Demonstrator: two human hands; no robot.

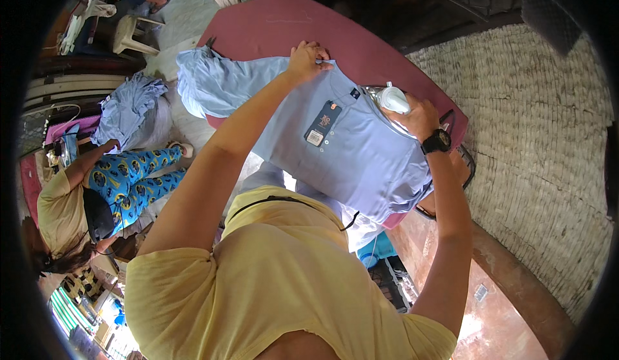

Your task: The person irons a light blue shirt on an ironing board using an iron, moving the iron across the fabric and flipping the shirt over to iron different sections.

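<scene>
A light blue shirt is spread over a maroon ironing board, with part of it hanging off the near edge. A dark hang tag lies on its front beside small buttons. At the far side of the shirt, my left hand pinches the cloth near the shoulder. My right hand, with a black watch at the wrist, grips a steam iron with a white top. The iron rests on the shirt beside the neckline; its soleplate is mostly hidden.
To the left, another person in patterned blue trousers works beside a heap of pale blue clothes. A cream stool stands at the far left. A rough stone wall rises on the right. Below the board sits a turquoise container.
</scene>
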